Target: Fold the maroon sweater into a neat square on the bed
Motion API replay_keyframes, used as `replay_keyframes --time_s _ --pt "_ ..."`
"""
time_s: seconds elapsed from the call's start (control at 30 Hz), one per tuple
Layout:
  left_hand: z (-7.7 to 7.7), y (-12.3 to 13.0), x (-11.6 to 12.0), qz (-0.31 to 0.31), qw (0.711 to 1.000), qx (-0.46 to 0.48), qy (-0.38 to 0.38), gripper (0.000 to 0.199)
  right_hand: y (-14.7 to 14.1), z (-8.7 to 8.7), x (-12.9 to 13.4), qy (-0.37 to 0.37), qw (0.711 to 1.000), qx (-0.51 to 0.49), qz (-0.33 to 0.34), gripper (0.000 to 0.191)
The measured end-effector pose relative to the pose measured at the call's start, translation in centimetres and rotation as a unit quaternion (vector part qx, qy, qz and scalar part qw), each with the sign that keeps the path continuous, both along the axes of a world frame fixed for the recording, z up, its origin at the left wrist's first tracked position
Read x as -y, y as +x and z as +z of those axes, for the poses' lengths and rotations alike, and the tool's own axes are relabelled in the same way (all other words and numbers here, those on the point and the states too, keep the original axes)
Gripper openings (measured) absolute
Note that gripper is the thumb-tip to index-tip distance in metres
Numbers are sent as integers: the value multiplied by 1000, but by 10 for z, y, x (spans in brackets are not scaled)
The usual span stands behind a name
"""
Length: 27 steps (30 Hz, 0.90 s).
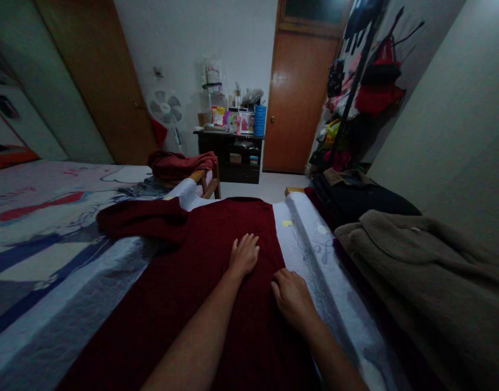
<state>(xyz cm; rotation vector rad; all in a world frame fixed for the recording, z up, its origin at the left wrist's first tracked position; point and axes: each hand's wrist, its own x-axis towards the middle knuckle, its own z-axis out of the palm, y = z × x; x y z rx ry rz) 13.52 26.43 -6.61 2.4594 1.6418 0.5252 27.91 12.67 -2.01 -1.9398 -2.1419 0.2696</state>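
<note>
A dark red long garment (217,271), with a sleeve (143,220) stretched out to the left, lies spread over the pale patterned bedding. Its neckline points away from me. My left hand (244,255) rests flat on the upper part of the cloth, fingers outstretched. At the garment's right edge, my right hand (293,296) has its fingers bent and drawn together on the fabric. The other sleeve does not show.
On the right lie a brown-grey fleecy coat (412,271) and folded dark clothes (359,193). A reddish cloth (180,164) hangs over a wooden piece of furniture (211,184). Beyond stand a black cabinet (229,163), a white fan (166,108) and a wooden door (296,98).
</note>
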Motion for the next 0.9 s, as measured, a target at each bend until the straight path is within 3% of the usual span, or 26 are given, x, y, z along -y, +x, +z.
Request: replay_keyframes --time_s 0.1,0.23,0.43,0.73,0.9 --pt "1 -4 -1 -8 1000 22 -10 44 -7 6 -33 17 1000 -7 4 36" --pt "2 -7 -2 -11 1000 20 -12 47 -14 -12 -75 3 999 -16 27 53" --pt "6 -4 0 39 999 -21 -8 49 -4 -33 -119 -3 999 13 30 55" --pt "9 -5 -4 55 998 -29 -22 56 -12 -22 -180 -24 999 24 -15 54" --pt "9 -9 -6 59 997 -41 -25 52 -21 -29 -204 20 999 16 32 55"
